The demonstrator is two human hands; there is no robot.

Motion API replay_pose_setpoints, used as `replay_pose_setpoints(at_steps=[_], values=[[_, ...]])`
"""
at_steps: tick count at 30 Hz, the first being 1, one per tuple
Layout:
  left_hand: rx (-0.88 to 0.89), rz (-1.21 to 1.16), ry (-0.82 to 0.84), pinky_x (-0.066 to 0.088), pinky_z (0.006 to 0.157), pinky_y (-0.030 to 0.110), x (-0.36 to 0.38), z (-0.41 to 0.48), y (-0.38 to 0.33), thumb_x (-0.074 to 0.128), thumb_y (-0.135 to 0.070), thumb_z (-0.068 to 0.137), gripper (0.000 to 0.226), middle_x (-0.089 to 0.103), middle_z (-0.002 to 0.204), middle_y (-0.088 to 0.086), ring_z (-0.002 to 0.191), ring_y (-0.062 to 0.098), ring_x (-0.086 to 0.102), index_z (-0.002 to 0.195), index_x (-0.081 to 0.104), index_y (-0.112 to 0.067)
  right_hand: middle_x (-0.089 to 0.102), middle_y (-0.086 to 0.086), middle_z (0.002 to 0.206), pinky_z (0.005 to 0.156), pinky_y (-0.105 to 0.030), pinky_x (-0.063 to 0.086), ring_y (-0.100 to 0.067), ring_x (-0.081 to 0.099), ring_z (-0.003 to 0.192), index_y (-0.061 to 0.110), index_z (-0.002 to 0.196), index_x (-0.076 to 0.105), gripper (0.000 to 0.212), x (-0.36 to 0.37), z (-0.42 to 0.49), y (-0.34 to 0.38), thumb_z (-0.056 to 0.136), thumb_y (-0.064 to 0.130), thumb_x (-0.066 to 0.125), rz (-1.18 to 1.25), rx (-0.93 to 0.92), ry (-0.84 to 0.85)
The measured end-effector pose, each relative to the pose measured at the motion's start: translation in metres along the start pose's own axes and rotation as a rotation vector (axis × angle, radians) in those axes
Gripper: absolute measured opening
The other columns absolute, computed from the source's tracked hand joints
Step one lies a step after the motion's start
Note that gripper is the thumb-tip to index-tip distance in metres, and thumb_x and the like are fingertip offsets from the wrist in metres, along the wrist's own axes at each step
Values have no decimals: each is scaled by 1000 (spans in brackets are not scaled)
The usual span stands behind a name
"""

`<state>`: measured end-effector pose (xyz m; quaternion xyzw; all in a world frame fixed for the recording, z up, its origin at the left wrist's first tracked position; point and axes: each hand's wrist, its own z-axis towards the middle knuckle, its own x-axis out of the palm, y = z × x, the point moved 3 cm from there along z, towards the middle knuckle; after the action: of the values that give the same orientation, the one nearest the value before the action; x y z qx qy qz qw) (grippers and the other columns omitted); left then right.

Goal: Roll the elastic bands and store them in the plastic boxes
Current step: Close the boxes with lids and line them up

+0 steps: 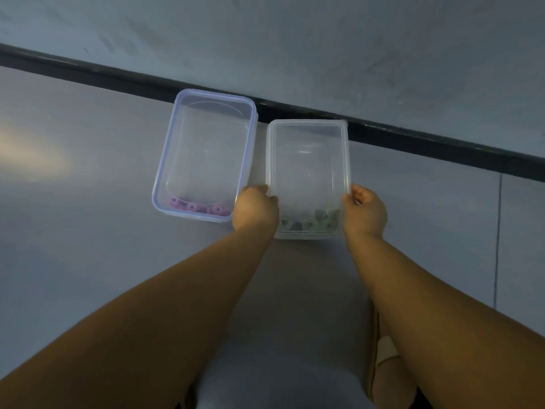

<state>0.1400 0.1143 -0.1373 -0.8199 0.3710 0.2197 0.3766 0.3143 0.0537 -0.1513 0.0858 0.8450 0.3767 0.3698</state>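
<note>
Left hand and right hand on the clear box, centre frame, fingers curled round both side rims; I reckon to square it beside the blue-rimmed box on the floor. Green rolls at its near end, purple rolls next door

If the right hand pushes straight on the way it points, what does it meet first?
The clear box: the right hand grips its right rim and points inward across it, so it would probably press that wall at once. Depth is hard to judge.
</note>
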Motion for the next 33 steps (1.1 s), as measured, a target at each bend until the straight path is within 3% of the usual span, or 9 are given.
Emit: replay_pose_setpoints(at_steps=[3,8,13,16,18,21,28,30,33], values=[[-8,8,-2,38,99,32,-1,1,2,52,-20,95,39,55,132,11,120,28,52,132,52,-12,61,-6,127,103,-30,41,-20,56,116,10,128,57,36,0,2,-4,92,12,55,-5,-4,28],[-14,32,12,38,97,28,-2,1,3,52,-19,94,38,58,130,10,120,26,52,131,53,-10,58,-6,130,105,-28,39,-18,55,118,10,130,54,38,-1,3,-5,92,11,56,31,16,61],[-51,1,25,37,99,28,-3,5,3,56,-20,92,39,58,130,9,122,26,51,129,55,-12,62,-5,124,92,-20,42,-14,58,107,10,127,57,38,-2,8,-5,89,9,59,65,59,69],[-50,-14,26,40,96,29,-1,4,1,55,-15,92,39,58,129,10,120,28,53,130,54,-11,63,-6,121,94,-26,45,-16,59,106,9,125,58,38,-1,12,-3,88,8,60,35,64,88],[-32,-17,21,42,93,30,-1,4,-3,51,-7,90,43,58,127,11,116,29,55,133,49,-12,64,-6,116,95,-34,48,-20,60,102,11,122,59,35,-2,15,0,86,10,59,-7,85,103],[31,-17,6,43,91,32,-2,10,-13,44,-1,85,53,56,126,13,113,31,55,137,42,-13,62,-5,113,88,-33,47,-18,55,94,12,119,57,32,-2,24,7,87,19,58,-35,98,126],[58,-18,-64,42,94,33,-14,33,-43,38,-8,96,40,53,132,14,120,30,51,135,44,-9,63,-12,111,85,-32,45,-28,58,103,7,111,63,38,9,55,43,97,36,44,-67,49,156],[67,8,-62,40,96,32,-15,38,-50,36,-8,97,39,51,134,15,122,31,49,135,43,-6,64,-11,97,83,-33,45,-27,59,91,8,94,65,44,17,66,56,96,45,41,-63,53,176],[46,26,-44,37,100,35,-16,46,-57,35,-6,99,36,49,136,20,124,34,46,133,44,1,48,-2,65,74,-32,43,-19,50,68,16,57,44,54,27,81,66,94,55,38,-60,66,162]])
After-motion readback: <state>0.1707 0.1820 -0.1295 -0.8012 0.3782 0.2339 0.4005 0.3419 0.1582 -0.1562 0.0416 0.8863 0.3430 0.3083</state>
